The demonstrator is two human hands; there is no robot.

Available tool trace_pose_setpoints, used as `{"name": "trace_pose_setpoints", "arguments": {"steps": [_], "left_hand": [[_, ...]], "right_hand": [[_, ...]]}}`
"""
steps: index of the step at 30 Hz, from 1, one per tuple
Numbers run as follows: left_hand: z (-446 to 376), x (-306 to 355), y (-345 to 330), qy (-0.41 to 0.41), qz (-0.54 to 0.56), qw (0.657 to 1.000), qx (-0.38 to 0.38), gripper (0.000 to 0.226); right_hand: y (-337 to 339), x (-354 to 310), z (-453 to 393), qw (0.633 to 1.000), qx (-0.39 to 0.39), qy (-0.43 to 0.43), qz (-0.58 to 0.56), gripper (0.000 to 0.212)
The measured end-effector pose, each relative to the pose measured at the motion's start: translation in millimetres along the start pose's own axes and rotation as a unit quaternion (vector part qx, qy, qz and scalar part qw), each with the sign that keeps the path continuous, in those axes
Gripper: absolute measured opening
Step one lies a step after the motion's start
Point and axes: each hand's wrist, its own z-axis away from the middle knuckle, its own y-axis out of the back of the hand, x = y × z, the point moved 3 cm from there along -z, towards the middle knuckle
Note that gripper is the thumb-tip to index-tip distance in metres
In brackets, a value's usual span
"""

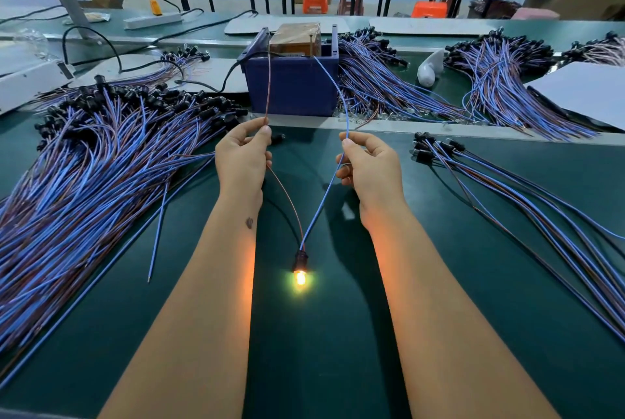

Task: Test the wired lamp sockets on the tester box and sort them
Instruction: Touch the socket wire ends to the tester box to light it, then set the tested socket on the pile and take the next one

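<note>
Over a green tabletop (321, 351), the left hand (241, 155) pinches a brown wire (268, 80), the right hand (367, 165) a blue wire (333, 80); the black socket (300, 258) hangs below, bulb (299, 277) glowing orange.

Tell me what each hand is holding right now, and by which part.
One wired lamp socket, bulb lit. The left hand pinches its brown wire partway along; the right hand pinches its blue wire likewise. The socket hangs between.

no text, label, brand, number or sign can be read on anything here.
</note>
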Motion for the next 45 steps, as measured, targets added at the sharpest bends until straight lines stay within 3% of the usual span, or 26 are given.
{"name": "trace_pose_setpoints", "arguments": {"steps": [4,10,19,23,27,29,31,34,37,40,42,45], "left_hand": [[4.9,0.8,-2.6,-0.005,-0.003,1.0,-0.018,0.011],[24.5,1.9,-22.7,-0.025,-0.051,0.991,-0.122,0.013],[35.7,5.5,-28.9,-0.002,-0.069,0.979,-0.19,0.016],[29.7,6.1,-26.4,0.067,0.047,0.984,-0.156,0.026],[21.9,7.8,-19.9,0.099,0.197,0.967,-0.127,0.023],[18.9,5.4,-15.9,0.093,0.2,0.969,-0.111,0.022],[17.5,2.0,-13.6,0.073,0.156,0.981,-0.087,0.021],[16.0,-3.4,-12.6,0.041,0.097,0.993,-0.057,0.019],[20.0,-1.9,-15.0,-0.028,-0.006,0.996,-0.086,0.017],[36.9,1.6,-28.0,-0.111,-0.139,0.961,-0.209,0.018],[52.0,-0.3,-39.9,-0.11,-0.173,0.921,-0.33,0.021],[68.5,-5.0,-52.8,-0.079,-0.217,0.854,-0.467,0.026]], "right_hand": [[-4.3,-1.0,3.6,0.999,-0.014,0.032,0.026,0.014],[-15.4,-2.4,11.7,0.99,-0.08,0.078,0.081,0.018],[-17.4,-0.7,13.8,0.981,-0.122,0.079,0.131,0.014],[-16.6,-1.2,13.7,0.98,-0.139,0.06,0.129,0.025],[-17.0,-2.7,17.4,0.963,-0.228,0.057,0.13,0.05],[-17.1,-3.1,19.2,0.96,-0.257,0.057,0.093,0.066],[-17.0,-6.2,20.5,0.968,-0.24,0.065,0.027,0.053],[-8.7,-9.9,15.8,0.986,-0.135,0.079,-0.051,0.016],[8.5,-8.6,4.7,0.996,-0.01,0.083,-0.029,0.023],[21.5,-4.4,-3.5,0.982,0.083,0.1,0.136,0.035],[26.3,-5.2,-5.0,0.963,0.115,0.113,0.214,0.04],[31.1,-8.8,-6.0,0.96,0.101,0.117,0.234,0.036]]}}
